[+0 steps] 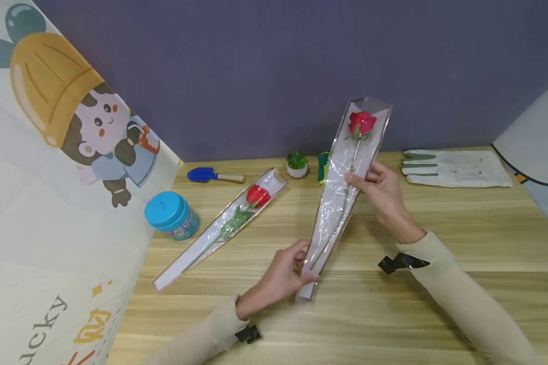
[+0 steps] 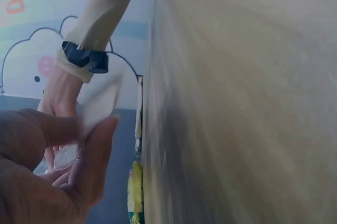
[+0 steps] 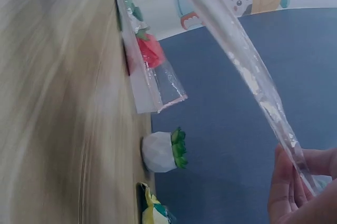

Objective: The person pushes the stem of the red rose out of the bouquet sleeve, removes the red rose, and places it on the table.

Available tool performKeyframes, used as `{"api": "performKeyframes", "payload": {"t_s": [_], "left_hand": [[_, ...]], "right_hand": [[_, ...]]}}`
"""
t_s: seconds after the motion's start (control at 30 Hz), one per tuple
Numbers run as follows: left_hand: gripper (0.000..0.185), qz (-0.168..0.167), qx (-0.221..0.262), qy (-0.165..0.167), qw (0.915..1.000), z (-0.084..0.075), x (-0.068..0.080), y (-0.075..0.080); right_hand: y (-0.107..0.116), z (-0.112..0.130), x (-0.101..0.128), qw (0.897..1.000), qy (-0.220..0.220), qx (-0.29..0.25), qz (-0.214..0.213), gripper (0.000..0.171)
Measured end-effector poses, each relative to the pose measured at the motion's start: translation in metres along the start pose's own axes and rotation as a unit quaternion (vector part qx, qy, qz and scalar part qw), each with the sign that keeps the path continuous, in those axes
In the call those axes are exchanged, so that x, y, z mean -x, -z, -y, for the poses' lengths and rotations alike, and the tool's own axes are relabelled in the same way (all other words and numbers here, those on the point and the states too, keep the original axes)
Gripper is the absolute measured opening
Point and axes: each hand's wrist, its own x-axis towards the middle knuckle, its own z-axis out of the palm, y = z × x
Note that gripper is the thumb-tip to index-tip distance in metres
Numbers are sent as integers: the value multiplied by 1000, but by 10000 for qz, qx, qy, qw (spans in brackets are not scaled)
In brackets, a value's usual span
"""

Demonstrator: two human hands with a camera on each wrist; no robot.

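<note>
We see a person holding a long clear sleeve with a red rose inside, lifted off the wooden surface and tilted so its wide end rises toward the blue-grey back wall. The left hand pinches the narrow lower end, thumb on top and fingers curled beneath; that end hangs just above the surface near its front edge. The right hand grips the sleeve's right edge about halfway up, fingers wrapped around it. In the right wrist view we make out fingers closed on the thin plastic edge. The left wrist view is blurred, but the left fingers are curled against a pale piece of the sleeve.

To the left, well apart from the held one, a second sleeved rose lies flat on the surface, slanting from near the front left up toward the back. Just beside it stands a blue tin, close to the cartoon-printed banner that bounds the left side. Along the back edge sit a blue trowel, a small potted plant and a green-and-yellow item partly hidden behind the held sleeve. A pair of white gloves lies at the back right.

Bare surface stretches between the two hands and out to the right, below the gloves, and between the two sleeves.
</note>
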Motion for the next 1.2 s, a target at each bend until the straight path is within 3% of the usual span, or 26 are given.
{"api": "performKeyframes", "payload": {"t_s": [0.17, 0.3, 0.4, 0.6, 1.2], "left_hand": [[69, 45, 106, 155, 9998, -3, -2, 5], [79, 89, 614, 347, 9975, -6, -7, 8], [71, 37, 817, 448, 9956, -7, -12, 10], [50, -39, 783, 342, 9963, -8, -17, 12], [51, -124, 475, 3, 9988, -7, -19, 9]], "right_hand": [[0, 0, 0, 9997, 28, -226, 73, 42], [0, 1, 1, 9990, 106, -400, 167, 47], [1, 2, 2, 9989, 163, -407, 175, 48], [3, 5, 4, 9986, 197, -468, 167, 43], [1, 3, 12, 9992, 92, -245, 303, 35]]}}
